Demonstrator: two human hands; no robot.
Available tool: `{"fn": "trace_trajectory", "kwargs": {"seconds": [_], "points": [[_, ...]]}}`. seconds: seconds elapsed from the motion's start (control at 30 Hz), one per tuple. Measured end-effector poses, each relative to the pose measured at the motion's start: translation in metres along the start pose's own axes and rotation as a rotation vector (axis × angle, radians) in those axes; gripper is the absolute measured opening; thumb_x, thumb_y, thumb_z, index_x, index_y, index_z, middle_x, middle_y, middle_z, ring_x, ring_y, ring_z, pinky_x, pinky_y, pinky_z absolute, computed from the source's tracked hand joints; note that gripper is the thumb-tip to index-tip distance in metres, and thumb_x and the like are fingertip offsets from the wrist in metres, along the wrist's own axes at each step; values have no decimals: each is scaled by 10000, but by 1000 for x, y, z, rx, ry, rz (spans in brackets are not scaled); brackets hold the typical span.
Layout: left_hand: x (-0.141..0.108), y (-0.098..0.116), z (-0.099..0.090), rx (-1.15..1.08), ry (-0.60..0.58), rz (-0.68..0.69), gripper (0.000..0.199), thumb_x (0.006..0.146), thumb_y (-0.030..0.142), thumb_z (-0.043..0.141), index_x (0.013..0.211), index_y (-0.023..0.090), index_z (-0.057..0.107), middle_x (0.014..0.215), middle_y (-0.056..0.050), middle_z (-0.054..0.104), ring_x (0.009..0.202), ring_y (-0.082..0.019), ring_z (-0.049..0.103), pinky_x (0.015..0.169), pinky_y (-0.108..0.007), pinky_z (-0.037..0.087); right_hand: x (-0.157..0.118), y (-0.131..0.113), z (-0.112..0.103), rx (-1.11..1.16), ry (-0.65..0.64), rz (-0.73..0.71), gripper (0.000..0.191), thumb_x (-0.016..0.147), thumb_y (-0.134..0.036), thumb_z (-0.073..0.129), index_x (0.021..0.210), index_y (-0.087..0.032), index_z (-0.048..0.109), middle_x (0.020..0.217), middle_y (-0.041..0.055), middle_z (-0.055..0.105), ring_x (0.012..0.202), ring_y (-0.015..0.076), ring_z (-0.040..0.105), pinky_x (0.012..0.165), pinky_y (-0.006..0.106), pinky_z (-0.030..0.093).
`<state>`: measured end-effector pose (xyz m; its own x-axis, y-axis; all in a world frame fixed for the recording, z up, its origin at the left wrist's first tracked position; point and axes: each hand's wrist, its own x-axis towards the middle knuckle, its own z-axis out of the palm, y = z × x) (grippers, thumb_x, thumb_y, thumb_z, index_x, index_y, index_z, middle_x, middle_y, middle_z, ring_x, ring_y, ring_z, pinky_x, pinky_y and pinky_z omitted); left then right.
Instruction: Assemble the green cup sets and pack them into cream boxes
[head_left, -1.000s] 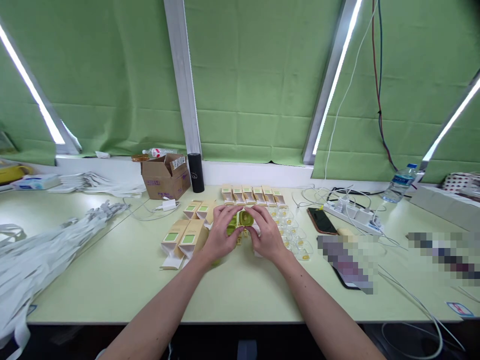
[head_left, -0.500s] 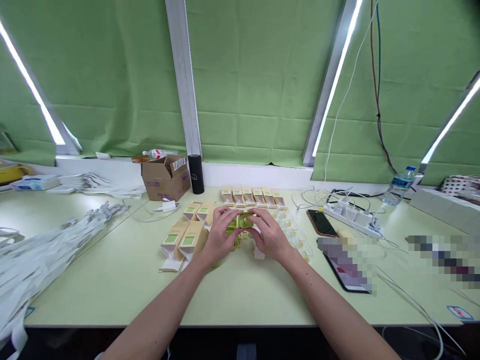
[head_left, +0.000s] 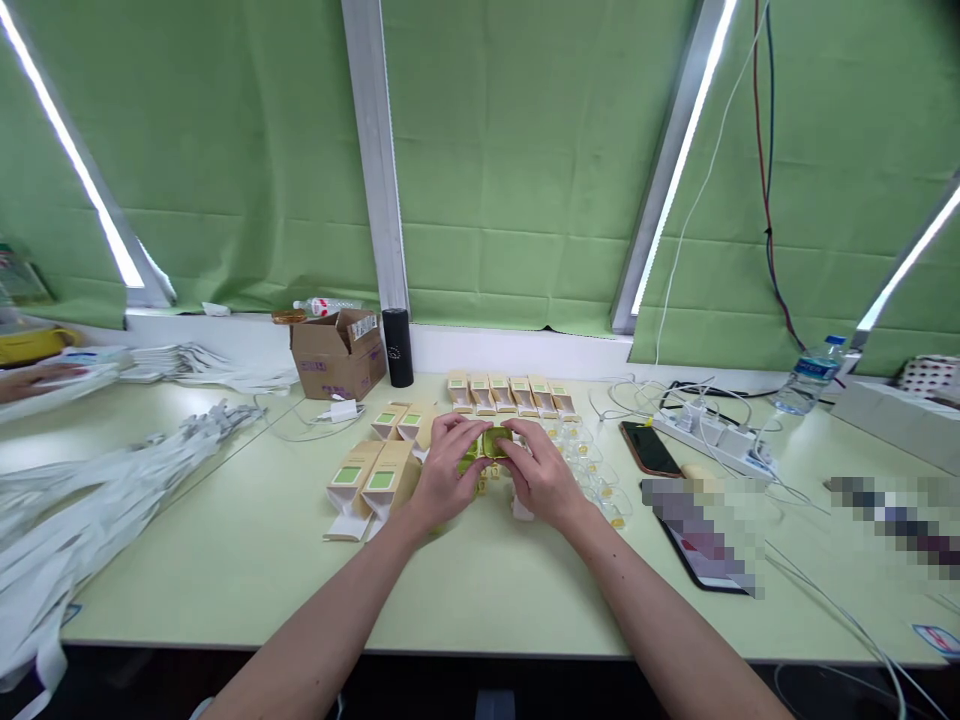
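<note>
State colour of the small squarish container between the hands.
The small squarish container is olive green; best in head view.

I can see white straps (head_left: 112, 490) heaped well to the left of the fingers (head_left: 451, 428). Beyond the fingers, off to the left, sits a brown cardboard box (head_left: 330, 370) (purple print on its side, top flaps open), with a black cylinder (head_left: 398, 350) just beside it and a white charger (head_left: 344, 411) near it. Right of the fingers lie a dark-screened phone (head_left: 649, 450) and a white power strip (head_left: 739, 462). Farther right is a blue-capped water bottle (head_left: 810, 380); green blinds (head_left: 517, 170) hang beyond the fingers.
</note>
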<state>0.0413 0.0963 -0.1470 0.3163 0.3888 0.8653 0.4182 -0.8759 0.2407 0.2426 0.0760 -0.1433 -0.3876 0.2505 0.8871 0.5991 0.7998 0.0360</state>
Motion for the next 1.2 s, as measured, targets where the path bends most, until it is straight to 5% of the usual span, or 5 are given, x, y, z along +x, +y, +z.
{"fn": "trace_trajectory", "kwargs": {"seconds": [1.2], "points": [[0,2,1,34,-26,32,415,1002,210,620,1416,213,594,1244,-123,713,1190,-299,487,999,-515,527,-10,0,2,82,31,81,285,1034,-129,522,1273,-225,644,1304,178,612,1229,299,615,961,512,606]]}}
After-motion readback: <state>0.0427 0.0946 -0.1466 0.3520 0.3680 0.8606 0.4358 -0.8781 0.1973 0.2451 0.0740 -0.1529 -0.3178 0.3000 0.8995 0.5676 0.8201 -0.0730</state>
